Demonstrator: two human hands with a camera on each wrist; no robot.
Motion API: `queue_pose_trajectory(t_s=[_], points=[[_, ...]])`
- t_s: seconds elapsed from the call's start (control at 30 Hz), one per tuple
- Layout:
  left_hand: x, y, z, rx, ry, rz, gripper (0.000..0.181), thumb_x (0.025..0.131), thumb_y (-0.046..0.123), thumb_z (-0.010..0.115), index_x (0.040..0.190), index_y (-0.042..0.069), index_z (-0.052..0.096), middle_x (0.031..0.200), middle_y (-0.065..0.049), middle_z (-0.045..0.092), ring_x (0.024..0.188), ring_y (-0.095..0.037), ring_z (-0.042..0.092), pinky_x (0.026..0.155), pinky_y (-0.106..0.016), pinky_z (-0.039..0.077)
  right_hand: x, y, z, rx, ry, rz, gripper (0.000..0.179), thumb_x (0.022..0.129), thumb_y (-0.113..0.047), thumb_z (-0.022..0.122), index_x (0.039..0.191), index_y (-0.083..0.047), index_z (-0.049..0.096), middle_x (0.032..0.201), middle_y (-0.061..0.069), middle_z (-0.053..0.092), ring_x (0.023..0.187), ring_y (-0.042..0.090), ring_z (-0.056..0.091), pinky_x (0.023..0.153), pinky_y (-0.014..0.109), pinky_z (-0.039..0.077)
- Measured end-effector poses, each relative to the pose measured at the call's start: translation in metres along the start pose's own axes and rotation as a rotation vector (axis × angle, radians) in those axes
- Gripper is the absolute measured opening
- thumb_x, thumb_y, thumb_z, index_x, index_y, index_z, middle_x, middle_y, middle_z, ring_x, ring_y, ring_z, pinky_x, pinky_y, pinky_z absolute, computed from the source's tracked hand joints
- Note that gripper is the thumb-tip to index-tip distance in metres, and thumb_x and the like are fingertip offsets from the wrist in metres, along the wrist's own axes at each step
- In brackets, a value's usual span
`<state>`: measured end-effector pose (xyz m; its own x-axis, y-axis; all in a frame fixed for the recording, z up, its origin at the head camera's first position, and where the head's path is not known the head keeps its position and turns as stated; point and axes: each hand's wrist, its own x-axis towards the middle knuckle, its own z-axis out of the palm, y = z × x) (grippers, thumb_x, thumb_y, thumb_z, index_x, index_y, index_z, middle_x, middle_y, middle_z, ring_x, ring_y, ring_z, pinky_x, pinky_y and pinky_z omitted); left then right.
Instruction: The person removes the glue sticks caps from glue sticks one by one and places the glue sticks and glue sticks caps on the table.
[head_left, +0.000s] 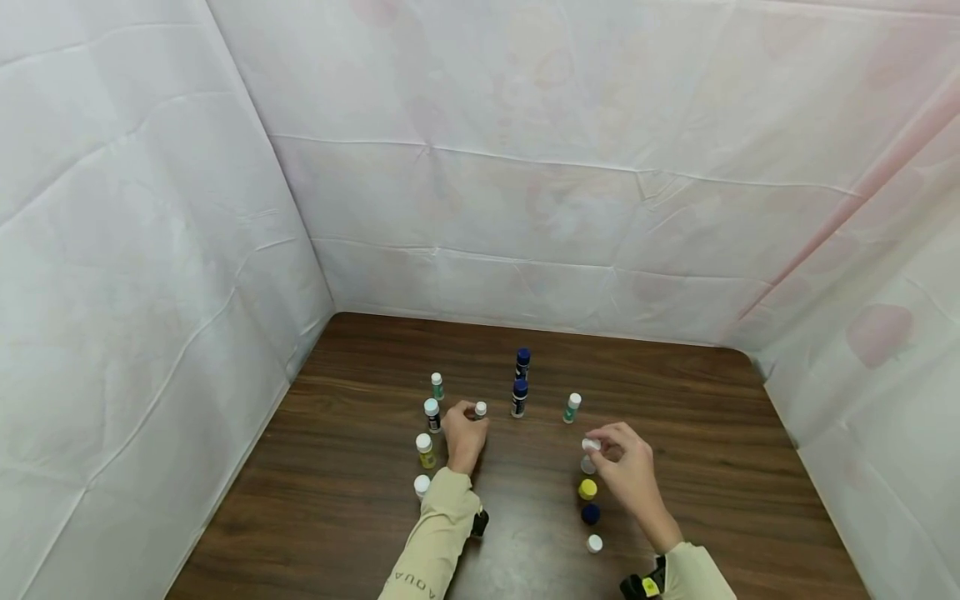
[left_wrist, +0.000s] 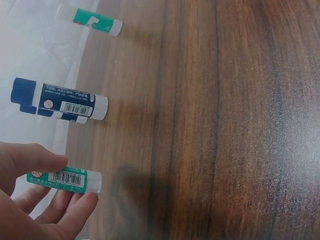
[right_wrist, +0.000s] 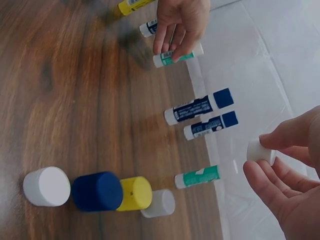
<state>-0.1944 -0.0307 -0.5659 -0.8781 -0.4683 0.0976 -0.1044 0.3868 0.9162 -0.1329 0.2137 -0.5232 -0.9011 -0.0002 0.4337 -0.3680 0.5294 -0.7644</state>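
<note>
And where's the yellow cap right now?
In the head view, the yellow cap is on the table, right of centre, between the loose blue cap and a pale cap, close to the right hand.

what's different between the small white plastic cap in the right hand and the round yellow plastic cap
The small white plastic cap is pale, the round yellow plastic cap bright. The right hand pinches the white cap above the wooden table; the yellow cap rests on it, in a row beside a navy cap. Both are short cylinders.
</note>
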Motion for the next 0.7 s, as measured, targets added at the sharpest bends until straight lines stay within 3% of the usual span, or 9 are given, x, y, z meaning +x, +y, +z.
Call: queue_pose_trajectory(t_s=[0.27, 0.7], points=[[-0.001, -0.003, 0.001, 0.028, 0.007, -0.042, 0.017, 0.064, -0.007, 0.071, 0.078, 0.003, 0.069, 0.074, -0.01, 0.066, 0.078, -0.029, 0.061, 0.072, -0.042, 0.05, -0.009, 0.018, -0.002, -0.072, 0.008, 0.076, 0.021, 0.069, 0.013, 0.074, 0.084, -0.002, 0.071, 0.083, 0.006, 0.059, 0.069, 0.021, 0.054, 0.056, 0.023, 0.049], [-0.005, -0.008, 0.0, 0.032, 0.02, -0.04, 0.017, 0.062, -0.009, 0.07, 0.076, 0.0, 0.068, 0.072, -0.011, 0.065, 0.078, -0.032, 0.059, 0.074, -0.044, 0.047, -0.028, 0.044, -0.008, -0.159, 0.009, 0.209, 0.015, 0.071, 0.008, 0.073, 0.083, -0.001, 0.071, 0.076, 0.007, 0.057, 0.066, 0.017, 0.052, 0.057, 0.021, 0.042]])
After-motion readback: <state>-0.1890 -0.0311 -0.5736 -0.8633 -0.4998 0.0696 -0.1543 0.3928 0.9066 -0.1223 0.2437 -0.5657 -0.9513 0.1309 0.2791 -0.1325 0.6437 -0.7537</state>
